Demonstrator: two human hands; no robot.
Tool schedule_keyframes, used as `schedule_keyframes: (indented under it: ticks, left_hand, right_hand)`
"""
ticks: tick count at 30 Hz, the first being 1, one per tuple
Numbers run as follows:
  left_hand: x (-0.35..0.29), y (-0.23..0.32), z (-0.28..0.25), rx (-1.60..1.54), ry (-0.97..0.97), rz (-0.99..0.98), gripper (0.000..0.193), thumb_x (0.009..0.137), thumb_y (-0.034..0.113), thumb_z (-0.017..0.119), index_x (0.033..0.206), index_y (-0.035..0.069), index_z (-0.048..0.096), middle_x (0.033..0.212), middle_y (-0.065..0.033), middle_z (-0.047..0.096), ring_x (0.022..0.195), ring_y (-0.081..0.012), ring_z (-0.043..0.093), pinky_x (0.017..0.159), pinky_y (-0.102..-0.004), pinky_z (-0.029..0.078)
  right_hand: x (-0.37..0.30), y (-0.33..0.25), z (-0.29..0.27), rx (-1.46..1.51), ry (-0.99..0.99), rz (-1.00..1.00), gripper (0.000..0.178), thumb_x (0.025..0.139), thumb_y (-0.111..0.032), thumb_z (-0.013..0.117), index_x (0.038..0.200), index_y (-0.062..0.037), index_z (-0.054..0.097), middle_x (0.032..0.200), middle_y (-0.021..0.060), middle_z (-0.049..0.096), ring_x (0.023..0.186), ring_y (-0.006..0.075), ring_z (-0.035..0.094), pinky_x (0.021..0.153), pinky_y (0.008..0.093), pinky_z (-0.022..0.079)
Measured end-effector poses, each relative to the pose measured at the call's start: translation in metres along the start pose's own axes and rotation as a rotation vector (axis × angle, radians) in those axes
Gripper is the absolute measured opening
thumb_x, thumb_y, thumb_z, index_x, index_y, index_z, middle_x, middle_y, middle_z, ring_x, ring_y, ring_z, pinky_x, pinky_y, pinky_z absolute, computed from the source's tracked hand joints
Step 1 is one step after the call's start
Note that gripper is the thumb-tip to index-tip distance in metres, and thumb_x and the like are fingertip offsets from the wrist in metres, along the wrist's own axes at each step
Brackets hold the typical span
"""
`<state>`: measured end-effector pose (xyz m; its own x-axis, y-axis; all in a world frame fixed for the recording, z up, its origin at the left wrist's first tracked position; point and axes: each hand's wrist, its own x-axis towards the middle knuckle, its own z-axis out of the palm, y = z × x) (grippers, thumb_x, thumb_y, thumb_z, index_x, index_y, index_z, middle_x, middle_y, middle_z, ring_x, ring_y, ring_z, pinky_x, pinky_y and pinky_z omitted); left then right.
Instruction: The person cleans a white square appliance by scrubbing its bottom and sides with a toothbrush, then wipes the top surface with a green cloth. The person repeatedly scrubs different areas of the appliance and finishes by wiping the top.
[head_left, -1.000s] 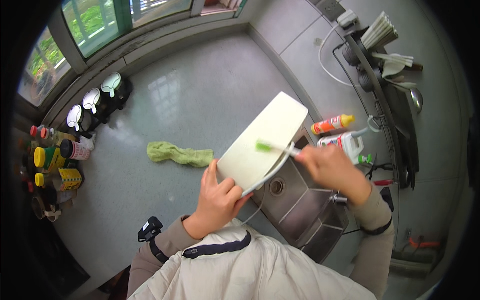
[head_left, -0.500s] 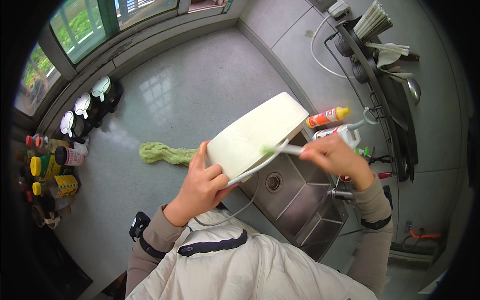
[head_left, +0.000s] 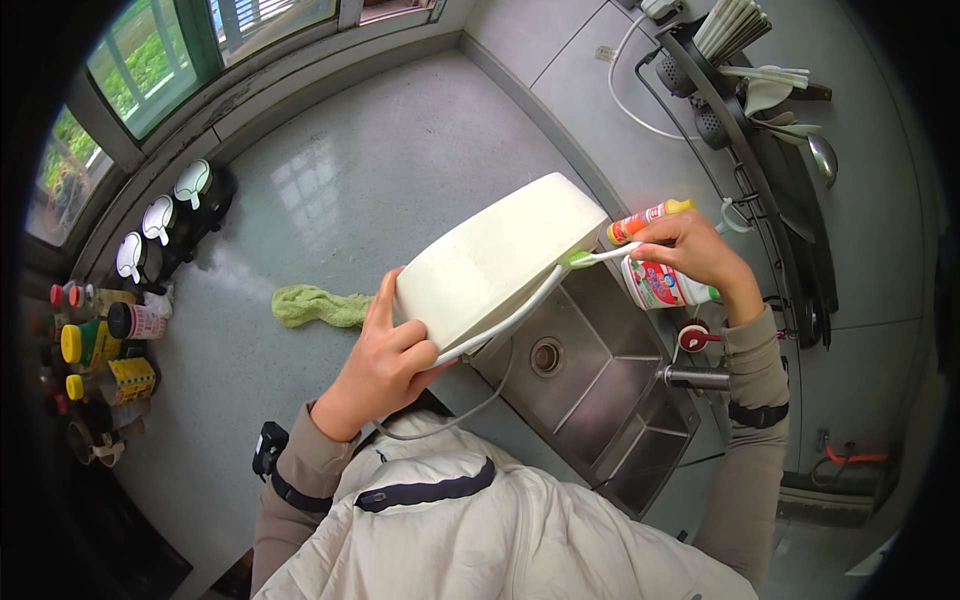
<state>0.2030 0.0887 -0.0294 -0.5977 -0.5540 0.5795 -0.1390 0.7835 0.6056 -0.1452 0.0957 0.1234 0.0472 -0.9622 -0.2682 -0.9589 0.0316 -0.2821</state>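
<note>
Here, a smooth, cream-white, boxy casing (head_left: 500, 255) is gripped at its left end by the left hand (head_left: 375, 370), held tilted above counter (head_left: 400, 150) and sink (head_left: 600, 335), its near edge rimmed pale grey. By its right end, a green-tipped white brush (head_left: 606, 255) is grasped by the right hand (head_left: 697, 254).

White casing (head_left: 496, 262), far side hidden

Grey countertop (head_left: 340, 150), crumpled green cloth (head_left: 312, 306), bottles (head_left: 132, 380) clustered left
</note>
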Motion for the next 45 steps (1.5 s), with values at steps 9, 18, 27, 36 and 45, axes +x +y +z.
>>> schedule_keyframes:
  ticks: [9,18,27,36,45]
  left_hand:
    - [0.006,-0.009,-0.006,0.025,-0.065,0.056,0.034,0.068,0.003,0.073,0.06,0.004,0.04,0.064,-0.0089,0.041,0.105,-0.0477,0.05,0.105,-0.0677,0.028]
    - [0.008,-0.014,-0.01,0.052,-0.139,0.089,0.027,0.061,0.001,0.071,0.066,0.006,0.045,0.076,-0.0091,0.05,0.126,-0.0567,0.033,0.1,-0.0652,0.036]
    - [0.014,-0.015,-0.011,0.01,-0.098,0.062,0.036,0.066,0.004,0.076,0.059,0.004,0.041,0.061,-0.0084,0.044,0.109,-0.0458,0.054,0.11,-0.0656,0.026]
    - [0.013,-0.012,-0.009,0.006,-0.092,0.052,0.037,0.068,0.006,0.077,0.06,0.004,0.04,0.064,-0.0079,0.046,0.109,-0.0455,0.053,0.108,-0.0656,0.027]
    - [0.005,0.007,0.007,0.062,0.0,-0.024,0.034,0.067,0.01,0.079,0.062,0.005,0.045,0.071,-0.0093,0.054,0.117,-0.0563,0.043,0.095,-0.0627,0.036]
  right_hand:
    - [0.026,-0.027,-0.031,-0.028,-0.185,-0.189,0.025,0.077,-0.033,0.074,0.08,-0.0072,0.075,0.06,0.0049,0.064,0.05,0.0153,0.054,0.051,0.0307,0.041]
    - [0.052,-0.071,-0.03,-0.209,-0.325,-0.185,0.027,0.074,-0.031,0.077,0.077,-0.0044,0.073,0.058,0.0093,0.063,0.048,0.0185,0.055,0.049,0.0294,0.042]
    - [0.056,-0.079,-0.028,-0.346,-0.282,-0.273,0.027,0.068,-0.029,0.08,0.076,-0.0038,0.074,0.059,0.0113,0.063,0.049,0.0205,0.056,0.051,0.03,0.043]
    - [0.042,-0.006,-0.032,0.027,-0.219,0.035,0.026,0.079,-0.03,0.074,0.078,-0.0041,0.074,0.052,0.0053,0.058,0.047,0.0092,0.045,0.045,0.0289,0.036]
    - [-0.021,-0.027,0.037,0.25,0.274,0.075,0.016,0.087,-0.016,0.065,0.092,-0.0022,0.072,0.068,0.0097,0.066,0.056,0.012,0.057,0.053,0.0305,0.045]
